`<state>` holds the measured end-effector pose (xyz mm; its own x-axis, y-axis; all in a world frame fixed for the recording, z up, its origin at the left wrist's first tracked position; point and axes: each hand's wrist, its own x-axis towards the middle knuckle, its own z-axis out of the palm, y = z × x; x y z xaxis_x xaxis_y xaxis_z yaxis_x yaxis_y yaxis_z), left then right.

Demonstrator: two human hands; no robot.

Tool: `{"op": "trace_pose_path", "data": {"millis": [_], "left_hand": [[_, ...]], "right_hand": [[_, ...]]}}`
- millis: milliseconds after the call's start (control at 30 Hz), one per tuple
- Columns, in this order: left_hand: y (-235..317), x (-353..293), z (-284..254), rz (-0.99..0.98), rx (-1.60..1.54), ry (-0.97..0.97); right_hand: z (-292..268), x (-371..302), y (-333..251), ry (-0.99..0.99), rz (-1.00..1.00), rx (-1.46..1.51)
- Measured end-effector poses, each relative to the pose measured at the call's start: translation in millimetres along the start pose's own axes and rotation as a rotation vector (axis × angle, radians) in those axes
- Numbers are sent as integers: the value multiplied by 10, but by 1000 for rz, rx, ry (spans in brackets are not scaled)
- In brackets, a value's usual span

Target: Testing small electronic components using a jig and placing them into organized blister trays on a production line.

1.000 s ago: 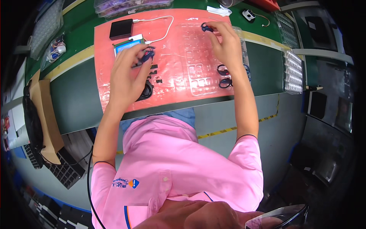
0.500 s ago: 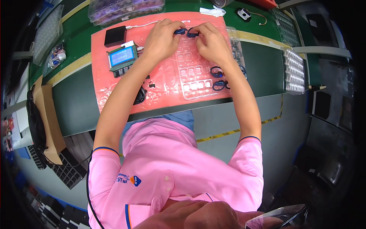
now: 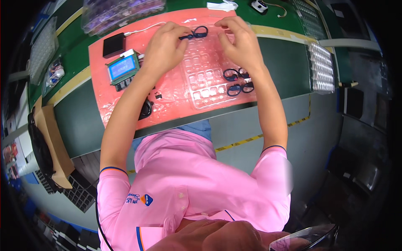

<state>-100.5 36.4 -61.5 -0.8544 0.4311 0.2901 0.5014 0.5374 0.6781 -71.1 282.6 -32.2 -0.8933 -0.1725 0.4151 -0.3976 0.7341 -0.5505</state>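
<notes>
Pinched in the fingertips of my left hand (image 3: 167, 47) is a dark blue ear-hook earphone (image 3: 201, 32), its loop sticking out to the right. My right hand (image 3: 242, 42) is held apart from it, thumb and fingers spread with nothing between them. Below both hands a clear plastic tray (image 3: 202, 78) with moulded pockets lies on the pink mat (image 3: 171, 111). At the tray's right side sit several more dark blue ear-hook earphones (image 3: 235, 89), partly beside my right forearm. One of these shows a small reddish light.
Left of my left forearm are a blue-lit display board (image 3: 122, 67) and a black box (image 3: 114, 45) with a white cable (image 3: 144, 29). A black looped object (image 3: 146, 108) lies by the near edge. Clear trays (image 3: 121, 14) stand behind; another stack (image 3: 321, 69) stands right.
My right hand has let go of the earphone and drawn back to the right, fingers spreading. My left hand keeps hold. A small light on a lying earphone went from blue to reddish.
</notes>
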Motion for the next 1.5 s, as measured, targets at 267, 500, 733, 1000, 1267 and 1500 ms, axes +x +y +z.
{"op": "trace_pose_path", "data": {"millis": [267,500,733,1000,1267,1500], "left_hand": [[408,-378,-85,74,-62,18],[633,-317,410,223,-35,-69],[836,-273,761,258,53,-158],[784,-312,723,267,-55,-114],[941,-486,179,323,-127,11],[711,-951,-344,223,-113,156]], "right_hand": [[-650,-805,-234,172,286,-23],[-460,-1594,-635,55,630,7],[-97,-1752,-817,201,624,-312],[-4,-1720,-877,167,730,-368],[-1,-1689,-879,151,771,-270],[-73,-1639,-859,100,780,-272]]}}
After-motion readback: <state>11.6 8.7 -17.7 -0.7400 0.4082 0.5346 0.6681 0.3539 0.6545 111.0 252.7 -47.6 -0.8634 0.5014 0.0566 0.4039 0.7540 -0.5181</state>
